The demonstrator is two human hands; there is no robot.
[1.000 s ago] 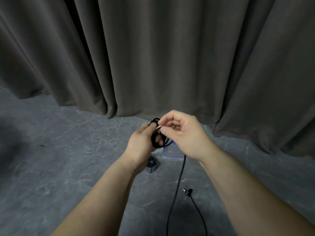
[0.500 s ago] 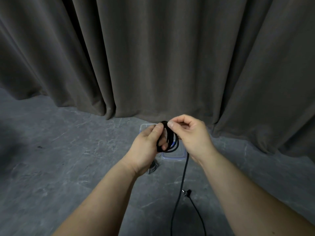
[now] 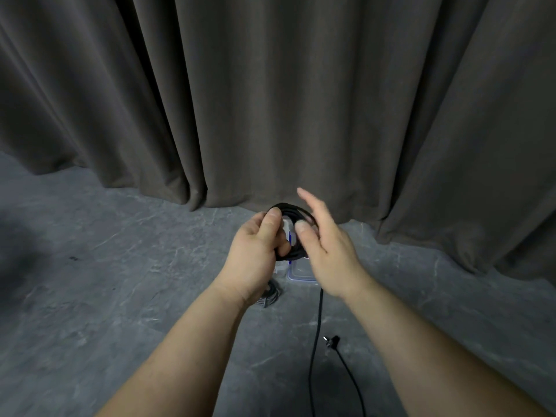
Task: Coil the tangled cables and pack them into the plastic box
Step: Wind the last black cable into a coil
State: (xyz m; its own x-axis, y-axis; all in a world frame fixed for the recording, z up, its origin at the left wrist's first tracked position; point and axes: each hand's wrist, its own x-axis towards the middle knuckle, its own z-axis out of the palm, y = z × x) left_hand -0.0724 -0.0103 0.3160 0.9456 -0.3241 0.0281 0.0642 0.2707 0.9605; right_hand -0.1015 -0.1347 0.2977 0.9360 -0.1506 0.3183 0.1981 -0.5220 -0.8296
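the grey floor [image 3: 120,296] in front of the curtain [image 3: 270,100] is holding the clear plastic box [image 3: 301,273], which is sitting half hidden behind the hands - what is in it i cannot tell - and a smaller grey cable bundle [image 3: 270,296] is lying just beside it, looking already coiled but not packed. the black cable [image 3: 316,341] is only partly wound - a tail is hanging down to the floor with its plug [image 3: 331,340] lying loose - so coiling is looking roughly midway and packing is still waiting. the left hand [image 3: 255,254] is gripping the black coil [image 3: 288,233] with thumb and curled fingers above the box, while the right hand [image 3: 328,251] is spreading its fingers straight, thumb touching the coil, clasping nothing.
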